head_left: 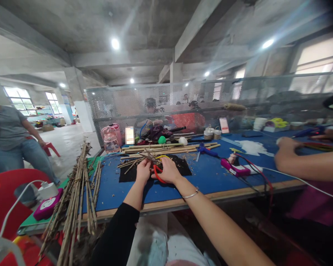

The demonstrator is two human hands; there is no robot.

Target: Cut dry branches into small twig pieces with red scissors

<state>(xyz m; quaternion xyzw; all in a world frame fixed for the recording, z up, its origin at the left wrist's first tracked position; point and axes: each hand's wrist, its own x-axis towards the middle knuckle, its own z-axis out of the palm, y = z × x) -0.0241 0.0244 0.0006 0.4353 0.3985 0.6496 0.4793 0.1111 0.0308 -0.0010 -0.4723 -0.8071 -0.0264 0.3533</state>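
Observation:
My left hand (143,171) is closed round a thin stick or twig over a black mat (183,167) on the blue table (211,177). My right hand (168,170) grips red-handled cutters (157,173), whose blades point at the stick near the left hand. Both hands sit close together at the table's middle. A silver bracelet is on my right wrist and a black sleeve covers my left arm.
A bundle of long sticks (76,192) leans off the table's left edge. More sticks (166,149) lie behind the mat. Blue pliers (207,150) and a pink device (237,170) with cables lie right. A co-worker's arm (308,160) reaches in at right. A person stands at left.

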